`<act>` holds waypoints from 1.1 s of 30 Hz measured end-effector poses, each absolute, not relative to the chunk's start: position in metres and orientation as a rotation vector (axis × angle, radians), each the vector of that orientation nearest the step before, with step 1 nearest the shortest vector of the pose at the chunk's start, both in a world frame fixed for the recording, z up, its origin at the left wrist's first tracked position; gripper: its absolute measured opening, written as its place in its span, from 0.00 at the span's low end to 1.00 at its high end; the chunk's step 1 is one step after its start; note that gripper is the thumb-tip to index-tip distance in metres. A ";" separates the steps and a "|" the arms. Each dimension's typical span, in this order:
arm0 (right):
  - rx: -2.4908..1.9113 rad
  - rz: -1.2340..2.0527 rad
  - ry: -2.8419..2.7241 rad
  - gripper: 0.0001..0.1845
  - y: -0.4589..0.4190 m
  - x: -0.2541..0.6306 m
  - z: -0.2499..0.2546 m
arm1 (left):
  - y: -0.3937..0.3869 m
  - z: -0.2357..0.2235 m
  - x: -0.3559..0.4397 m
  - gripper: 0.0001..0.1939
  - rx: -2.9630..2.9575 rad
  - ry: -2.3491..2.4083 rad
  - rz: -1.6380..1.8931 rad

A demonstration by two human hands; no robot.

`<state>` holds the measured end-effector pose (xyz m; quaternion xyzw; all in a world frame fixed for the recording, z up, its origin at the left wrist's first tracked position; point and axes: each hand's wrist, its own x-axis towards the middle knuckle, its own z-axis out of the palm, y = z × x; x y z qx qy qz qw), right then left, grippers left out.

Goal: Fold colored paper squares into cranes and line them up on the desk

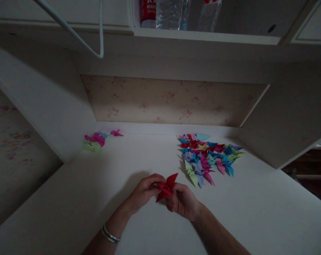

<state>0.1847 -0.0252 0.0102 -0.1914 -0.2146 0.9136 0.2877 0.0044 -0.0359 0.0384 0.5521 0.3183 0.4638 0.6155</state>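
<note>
Between my two hands, above the white desk top (144, 233), is a red origami crane (166, 189) with its wings spread. My left hand (144, 191) pinches its left end between thumb and fingers. At its right end, my right hand (183, 201) is closed on it, thumb on top and fingers curled below. Beyond my right hand lies a dense group of folded paper cranes (203, 156) in red, blue, pink, green and purple. A few more paper cranes (96, 140), pink, green and light blue, rest at the back left.
Side panels stand left (43, 95) and right (277, 117), with a floral back wall (165, 101) behind the desk. Overhead, a shelf (203, 36) holds plastic bottles (169, 14). A white cable (78, 35) hangs down at the upper left.
</note>
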 end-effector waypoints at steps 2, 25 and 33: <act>-0.479 2.485 -0.555 0.07 -0.024 0.186 0.009 | -0.037 0.039 0.007 0.08 1.347 0.748 1.063; -0.780 1.591 -1.077 0.26 -0.034 0.166 0.010 | -0.033 0.044 0.012 0.17 1.185 1.183 1.234; -0.972 1.475 -1.295 0.21 -0.029 0.174 0.008 | -0.034 0.033 0.010 0.19 1.145 1.093 1.196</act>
